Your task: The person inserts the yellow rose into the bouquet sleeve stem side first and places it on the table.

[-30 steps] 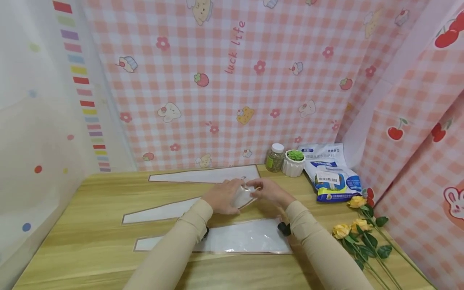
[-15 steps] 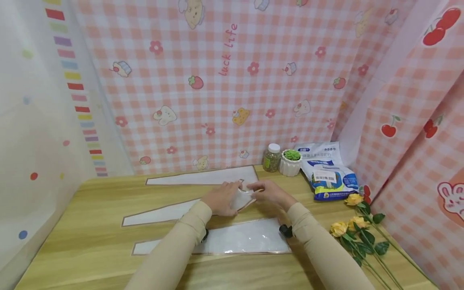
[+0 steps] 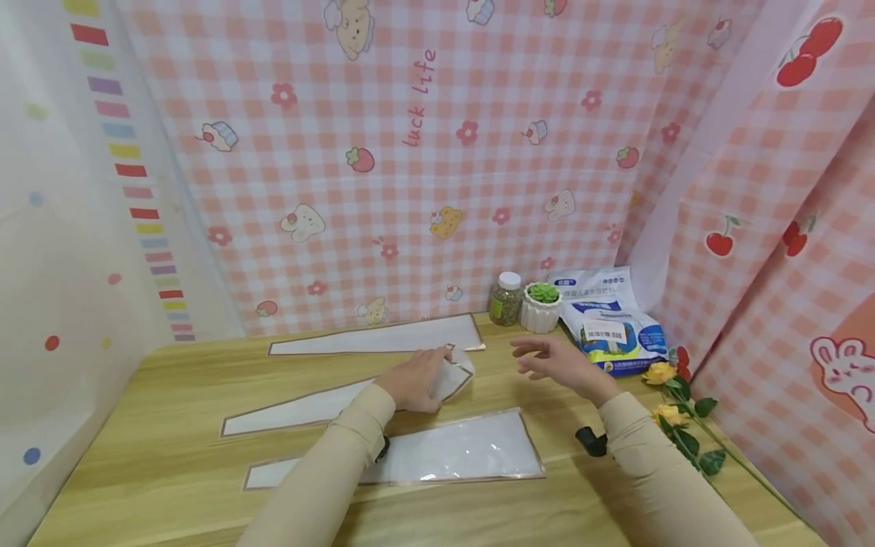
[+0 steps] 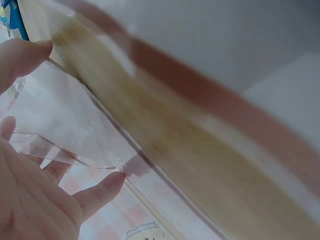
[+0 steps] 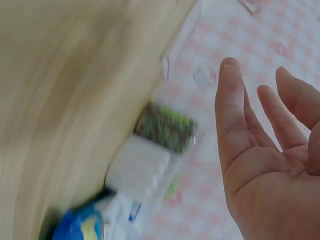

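A tapered white flower sleeve [image 3: 301, 405] with a brown border lies in the middle of the table, its wide end lifted and bulging. My left hand [image 3: 414, 382] grips it near that wide end. In the left wrist view the clear film of the sleeve [image 4: 75, 120] runs between the thumb [image 4: 22, 57] and the spread fingers. My right hand [image 3: 557, 363] is raised to the right of the sleeve, fingers loosely bent, holding nothing. The right wrist view shows the right hand [image 5: 265, 150] with its fingers apart.
Similar sleeves lie behind [image 3: 383, 337] and in front [image 3: 465, 450]. At the back right stand a white-capped jar [image 3: 506, 301], a potted succulent [image 3: 541, 308] and a blue-white bag [image 3: 611, 327]. Yellow roses [image 3: 670, 414] lie at the right, partly behind the right forearm.
My right hand has let go of the sleeve's wide end and moved right, away from it. My left hand keeps its hold. The head view has shifted slightly.
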